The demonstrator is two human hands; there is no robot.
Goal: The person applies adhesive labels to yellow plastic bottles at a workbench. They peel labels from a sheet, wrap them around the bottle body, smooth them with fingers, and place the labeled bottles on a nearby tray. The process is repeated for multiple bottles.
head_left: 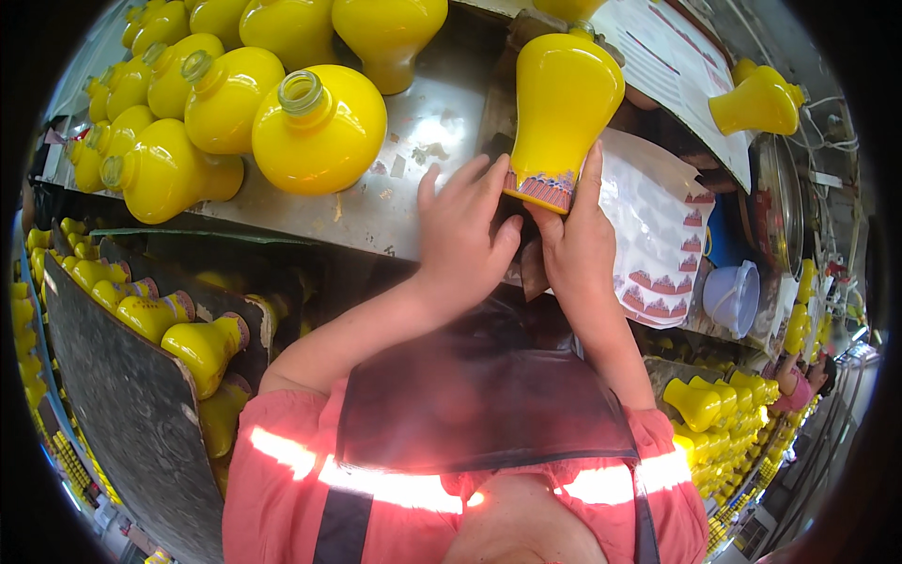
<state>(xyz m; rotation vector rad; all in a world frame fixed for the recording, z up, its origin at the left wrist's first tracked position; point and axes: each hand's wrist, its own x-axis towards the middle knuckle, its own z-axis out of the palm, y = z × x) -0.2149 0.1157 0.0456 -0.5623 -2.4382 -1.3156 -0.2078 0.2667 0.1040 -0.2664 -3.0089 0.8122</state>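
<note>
Gripping a yellow bottle (568, 103) by its base with the right hand (578, 226), closed around it with the thumb at the near edge and the fingers laid along the right side; touching the left side of that base with the fingertips of the left hand (465, 226), fingers loosely spread and thumb standing apart; holding the bottle between both hands in front of the body, tilted, base nearest and neck pointing away; showing around its base a patterned band (545, 186) in dull red and blue; unable to tell from this view about any support under the far end of the bottle; facing, left of the bottle, a metal table (423, 141) crowded with more yellow bottles (319, 141); having, just right of the bottle, a white sheet (648, 202) bearing small patterned pieces (662, 282), and, farther right and nearer, a pale lavender bucket (733, 296); seeing, beyond the bottle to the right, printed papers (648, 56) with a lone yellow bottle (756, 101) near them; seeing, left of the bottle and nearer, dark boards (113, 376) with tilted bottles (202, 350) between them; seeing, well right of the bottle and nearer, stacked rows of bottles (714, 404) and, past those, another person (799, 387); wearing, on the near side of the bottle, a dark apron (479, 404) over a salmon-pink top (282, 428) with bright reflective strips (404, 487).
</note>
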